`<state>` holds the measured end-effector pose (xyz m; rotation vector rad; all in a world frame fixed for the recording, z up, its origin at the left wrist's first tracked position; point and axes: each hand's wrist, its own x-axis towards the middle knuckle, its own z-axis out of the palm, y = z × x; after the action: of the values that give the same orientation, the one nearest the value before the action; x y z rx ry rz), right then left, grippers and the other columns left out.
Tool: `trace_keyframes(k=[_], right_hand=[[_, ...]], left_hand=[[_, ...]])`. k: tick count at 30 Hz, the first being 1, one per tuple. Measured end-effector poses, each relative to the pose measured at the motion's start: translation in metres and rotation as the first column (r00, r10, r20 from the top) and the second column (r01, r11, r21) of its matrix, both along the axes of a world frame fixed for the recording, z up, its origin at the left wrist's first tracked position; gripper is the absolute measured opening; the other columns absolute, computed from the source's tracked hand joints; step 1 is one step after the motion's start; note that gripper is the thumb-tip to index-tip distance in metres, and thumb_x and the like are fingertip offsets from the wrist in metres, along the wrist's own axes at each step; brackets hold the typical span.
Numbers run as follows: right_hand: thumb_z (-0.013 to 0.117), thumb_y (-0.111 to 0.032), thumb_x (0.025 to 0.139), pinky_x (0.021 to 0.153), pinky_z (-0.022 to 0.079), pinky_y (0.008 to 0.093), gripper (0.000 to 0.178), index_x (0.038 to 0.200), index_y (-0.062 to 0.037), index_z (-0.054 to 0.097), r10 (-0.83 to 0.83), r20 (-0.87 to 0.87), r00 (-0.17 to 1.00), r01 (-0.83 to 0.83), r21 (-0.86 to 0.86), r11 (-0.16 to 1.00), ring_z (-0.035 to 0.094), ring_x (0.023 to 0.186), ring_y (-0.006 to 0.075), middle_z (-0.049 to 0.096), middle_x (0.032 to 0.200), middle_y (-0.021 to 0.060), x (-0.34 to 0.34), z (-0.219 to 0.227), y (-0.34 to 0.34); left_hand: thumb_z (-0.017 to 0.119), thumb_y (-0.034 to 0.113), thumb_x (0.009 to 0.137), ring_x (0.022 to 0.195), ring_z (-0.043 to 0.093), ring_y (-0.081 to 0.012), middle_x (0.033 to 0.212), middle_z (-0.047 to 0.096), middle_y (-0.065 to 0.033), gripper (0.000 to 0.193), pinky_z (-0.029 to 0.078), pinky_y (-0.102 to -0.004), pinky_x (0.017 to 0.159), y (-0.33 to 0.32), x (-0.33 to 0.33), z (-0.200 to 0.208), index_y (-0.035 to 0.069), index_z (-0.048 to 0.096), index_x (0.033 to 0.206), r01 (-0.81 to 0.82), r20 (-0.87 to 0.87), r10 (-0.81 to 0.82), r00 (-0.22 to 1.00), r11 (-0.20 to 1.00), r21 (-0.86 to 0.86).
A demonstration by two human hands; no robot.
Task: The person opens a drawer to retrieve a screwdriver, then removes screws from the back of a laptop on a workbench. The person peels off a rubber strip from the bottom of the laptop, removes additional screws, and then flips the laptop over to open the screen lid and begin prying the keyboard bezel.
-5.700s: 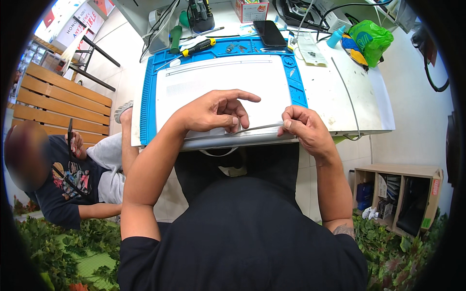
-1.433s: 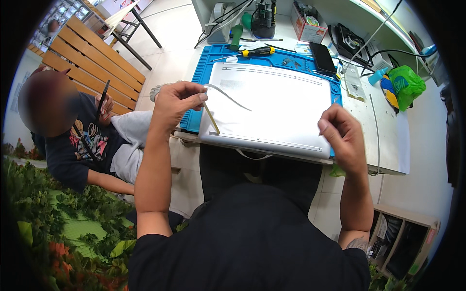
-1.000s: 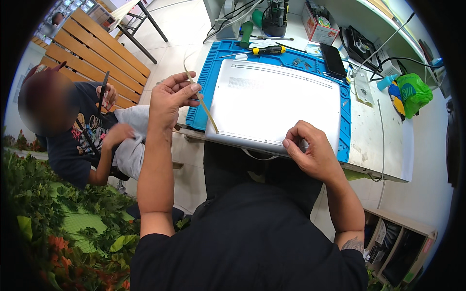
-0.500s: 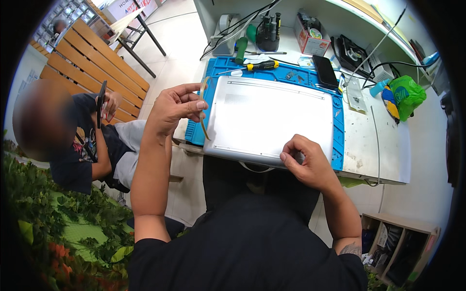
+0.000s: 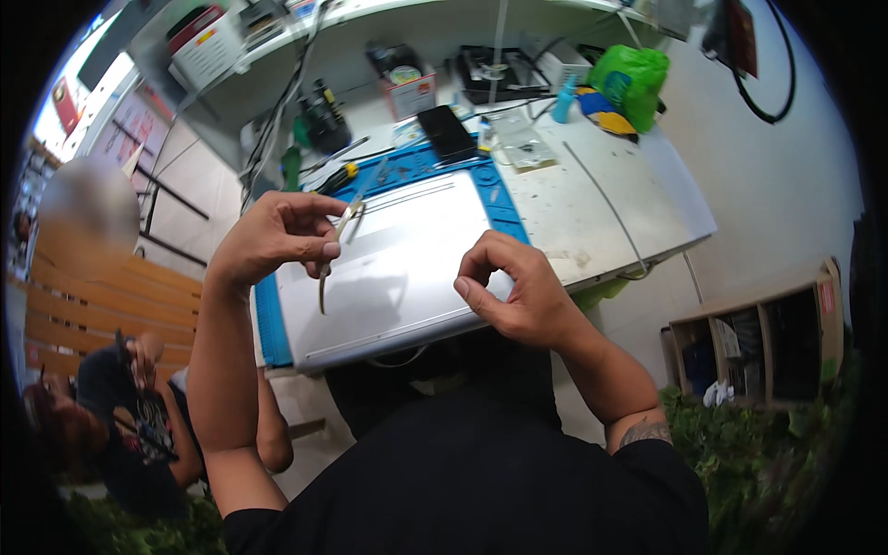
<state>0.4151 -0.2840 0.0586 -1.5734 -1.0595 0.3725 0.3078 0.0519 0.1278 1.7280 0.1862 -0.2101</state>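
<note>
A silver laptop lies closed with its underside up on a blue work mat. Long thin lines run along its far and near edges. My left hand pinches a thin, curved yellowish strip between thumb and fingers, above the laptop's left part. The strip casts no clear outline, but the hand's shadow falls on the casing. Over the laptop's right edge hovers my right hand, fingers curled and thumb against the forefinger. Whether anything is in that pinch is hidden.
Behind the laptop lie a yellow-and-black screwdriver and a black phone. A small box, a blue bottle and a green bag stand farther back. A cable crosses the bench's right side. Another person sits at left.
My view has turned to the right, so the bench appears tilted. My left hand has carried the strip from beside the laptop's left edge to above its casing. My right hand remains curled.
</note>
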Motion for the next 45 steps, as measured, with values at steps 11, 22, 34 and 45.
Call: trace_keyframes(k=[11, 22, 34, 45], right_hand=[[0.07, -0.023, 0.109, 0.096, 0.059, 0.0347, 0.055, 0.151, 0.0056, 0.05, -0.052, -0.513, 0.857, 0.292, 0.401, 0.868, 0.071, 0.117, 0.0238, 0.068, 0.132, 0.0188, 0.062, -0.045, -0.068], [0.06, -0.011, 0.111, 0.051, 0.057, 0.0293, 0.045, 0.149, 0.0062, 0.044, -0.566, -0.541, 0.622, 0.668, -0.01, 0.744, 0.07, 0.061, 0.0164, 0.074, 0.087, 0.0167, 0.057, -0.109, -0.125], [0.06, -0.011, 0.11, 0.046, 0.055, 0.0304, 0.032, 0.136, 0.0069, 0.055, -0.606, -0.504, 0.615, 0.651, -0.11, 0.751, 0.068, 0.055, 0.0153, 0.072, 0.079, 0.0127, 0.066, -0.106, -0.126], [0.065, -0.014, 0.108, 0.043, 0.052, 0.0293, 0.032, 0.133, 0.0045, 0.059, -0.603, -0.544, 0.583, 0.609, -0.199, 0.768, 0.063, 0.048, 0.0128, 0.069, 0.073, 0.0086, 0.076, -0.098, -0.138]], left_hand=[[0.09, 0.014, 0.09, 0.082, 0.073, -0.0169, 0.1, 0.073, -0.0082, 0.079, 0.064, -0.029, 0.073, -0.19, 0.244, -0.028, -0.005, 0.05, 0.155, 0.282, 0.212, -0.231, 0.949, 0.926, -0.252], [0.099, 0.015, 0.08, 0.075, 0.076, -0.0197, 0.089, 0.075, -0.0111, 0.082, 0.064, -0.0321, 0.066, -0.276, 0.322, -0.138, -0.006, 0.051, 0.143, 0.278, -0.012, -0.281, 0.96, 0.944, 0.177], [0.09, 0.01, 0.086, 0.078, 0.075, -0.0173, 0.093, 0.077, -0.0056, 0.029, 0.063, -0.0318, 0.07, -0.277, 0.332, -0.145, 0.007, 0.074, 0.109, 0.266, -0.175, -0.268, 0.947, 0.963, -0.038], [0.087, 0.033, 0.088, 0.07, 0.068, -0.0179, 0.085, 0.071, -0.0055, 0.035, 0.051, -0.0295, 0.058, -0.275, 0.337, -0.122, 0.005, 0.073, 0.102, -0.051, -0.194, 0.041, 0.98, 0.998, -0.048]])
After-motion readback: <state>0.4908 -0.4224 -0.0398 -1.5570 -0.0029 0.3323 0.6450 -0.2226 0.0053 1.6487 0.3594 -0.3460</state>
